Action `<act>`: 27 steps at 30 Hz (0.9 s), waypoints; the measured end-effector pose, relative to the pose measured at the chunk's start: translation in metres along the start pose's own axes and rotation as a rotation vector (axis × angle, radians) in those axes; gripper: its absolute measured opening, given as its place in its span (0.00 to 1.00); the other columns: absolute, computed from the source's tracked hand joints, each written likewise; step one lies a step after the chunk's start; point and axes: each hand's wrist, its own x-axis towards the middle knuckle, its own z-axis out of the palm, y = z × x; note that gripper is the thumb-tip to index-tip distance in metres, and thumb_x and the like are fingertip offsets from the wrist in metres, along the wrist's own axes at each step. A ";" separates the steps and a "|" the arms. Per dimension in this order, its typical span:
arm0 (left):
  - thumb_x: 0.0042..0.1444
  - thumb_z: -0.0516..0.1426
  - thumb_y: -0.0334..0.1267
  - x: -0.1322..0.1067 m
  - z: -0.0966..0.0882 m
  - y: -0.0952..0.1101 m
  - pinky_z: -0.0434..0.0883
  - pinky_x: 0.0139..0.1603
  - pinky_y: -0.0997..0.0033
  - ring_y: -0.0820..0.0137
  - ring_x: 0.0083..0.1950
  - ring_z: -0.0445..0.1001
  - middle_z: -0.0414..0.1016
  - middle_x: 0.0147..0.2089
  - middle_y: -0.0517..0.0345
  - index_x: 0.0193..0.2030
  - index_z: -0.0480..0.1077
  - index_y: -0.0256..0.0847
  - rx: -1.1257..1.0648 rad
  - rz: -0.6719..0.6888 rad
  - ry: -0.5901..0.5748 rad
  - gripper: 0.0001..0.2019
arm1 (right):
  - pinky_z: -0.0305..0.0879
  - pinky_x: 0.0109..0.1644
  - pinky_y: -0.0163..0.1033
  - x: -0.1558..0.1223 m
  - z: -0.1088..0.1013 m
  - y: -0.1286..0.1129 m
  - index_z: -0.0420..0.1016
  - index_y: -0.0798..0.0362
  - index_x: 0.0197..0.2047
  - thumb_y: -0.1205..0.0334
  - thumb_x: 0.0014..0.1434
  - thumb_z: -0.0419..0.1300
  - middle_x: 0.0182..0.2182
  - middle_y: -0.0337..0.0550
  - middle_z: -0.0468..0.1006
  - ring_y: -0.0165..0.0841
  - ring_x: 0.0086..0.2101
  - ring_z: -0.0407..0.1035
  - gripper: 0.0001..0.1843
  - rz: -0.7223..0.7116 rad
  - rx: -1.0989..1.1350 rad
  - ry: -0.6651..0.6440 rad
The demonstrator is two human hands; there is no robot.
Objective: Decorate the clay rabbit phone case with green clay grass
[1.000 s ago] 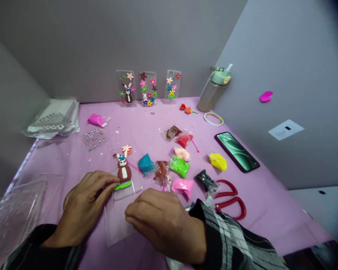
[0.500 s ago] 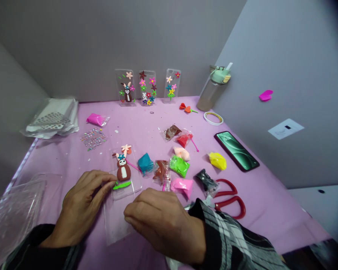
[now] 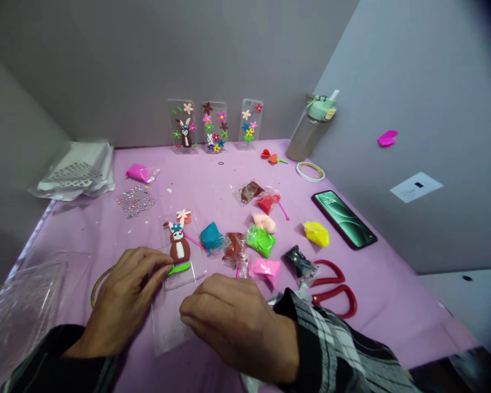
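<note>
A clear phone case (image 3: 194, 267) lies on the purple table (image 3: 393, 305) in front of me. On it sit a brown clay rabbit (image 3: 179, 245), a peach clay flower (image 3: 184, 215) and a green clay strip (image 3: 180, 268). My left hand (image 3: 125, 297) has its fingertips pinched on the left end of that green strip. My right hand (image 3: 237, 322) is curled, knuckles up, resting on a clear plastic sheet (image 3: 167, 327) just below the case; whatever its fingers hold is hidden.
Small bags of clay lie beyond the hands: blue (image 3: 211, 237), brown (image 3: 234, 247), green (image 3: 261, 241), pink (image 3: 265, 269), black (image 3: 300, 263), yellow (image 3: 316, 233). Red scissors (image 3: 334, 295), a phone (image 3: 344, 219), a bottle (image 3: 310, 131) stand right. Three decorated cases (image 3: 215, 126) lean at the back.
My left fingertips have slid a little right along the green strip, covering its left end. My right hand has stayed put.
</note>
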 end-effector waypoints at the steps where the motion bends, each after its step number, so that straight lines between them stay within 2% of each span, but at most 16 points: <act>1: 0.68 0.57 0.44 0.000 0.000 0.000 0.65 0.51 0.64 0.62 0.49 0.71 0.76 0.44 0.58 0.46 0.75 0.47 0.005 0.001 0.009 0.08 | 0.62 0.32 0.34 0.000 0.000 0.000 0.74 0.55 0.40 0.67 0.72 0.52 0.30 0.36 0.75 0.28 0.31 0.67 0.11 0.001 -0.001 -0.005; 8: 0.67 0.57 0.45 0.002 -0.001 0.002 0.65 0.51 0.63 0.62 0.48 0.72 0.76 0.43 0.59 0.44 0.75 0.48 -0.007 -0.035 0.023 0.08 | 0.62 0.32 0.34 0.000 0.000 0.000 0.75 0.55 0.39 0.67 0.72 0.51 0.29 0.36 0.73 0.28 0.30 0.66 0.12 -0.003 -0.009 -0.018; 14: 0.67 0.55 0.41 0.001 -0.005 0.003 0.67 0.52 0.61 0.61 0.48 0.73 0.76 0.43 0.56 0.44 0.75 0.46 -0.021 -0.057 0.069 0.08 | 0.61 0.32 0.33 0.000 0.001 0.001 0.73 0.55 0.39 0.67 0.73 0.51 0.29 0.36 0.73 0.27 0.30 0.66 0.12 -0.015 -0.021 -0.006; 21: 0.65 0.57 0.43 0.000 -0.003 0.003 0.68 0.49 0.62 0.61 0.47 0.73 0.76 0.42 0.57 0.42 0.77 0.47 0.005 -0.009 0.060 0.08 | 0.62 0.33 0.34 0.000 0.001 0.000 0.74 0.54 0.39 0.67 0.73 0.50 0.29 0.37 0.74 0.28 0.31 0.67 0.13 0.003 -0.017 -0.032; 25: 0.66 0.57 0.41 -0.001 -0.007 0.005 0.68 0.51 0.63 0.62 0.46 0.73 0.76 0.42 0.57 0.42 0.76 0.47 0.023 0.030 0.110 0.07 | 0.67 0.36 0.33 0.002 -0.001 -0.002 0.76 0.55 0.40 0.66 0.73 0.52 0.31 0.40 0.78 0.29 0.32 0.70 0.13 0.037 0.099 0.010; 27: 0.66 0.57 0.40 -0.004 -0.009 0.010 0.67 0.55 0.62 0.62 0.49 0.73 0.76 0.42 0.58 0.43 0.75 0.47 0.008 0.012 0.173 0.06 | 0.69 0.39 0.33 0.004 -0.003 -0.002 0.78 0.55 0.41 0.65 0.72 0.56 0.34 0.42 0.80 0.29 0.34 0.72 0.10 0.132 0.239 0.070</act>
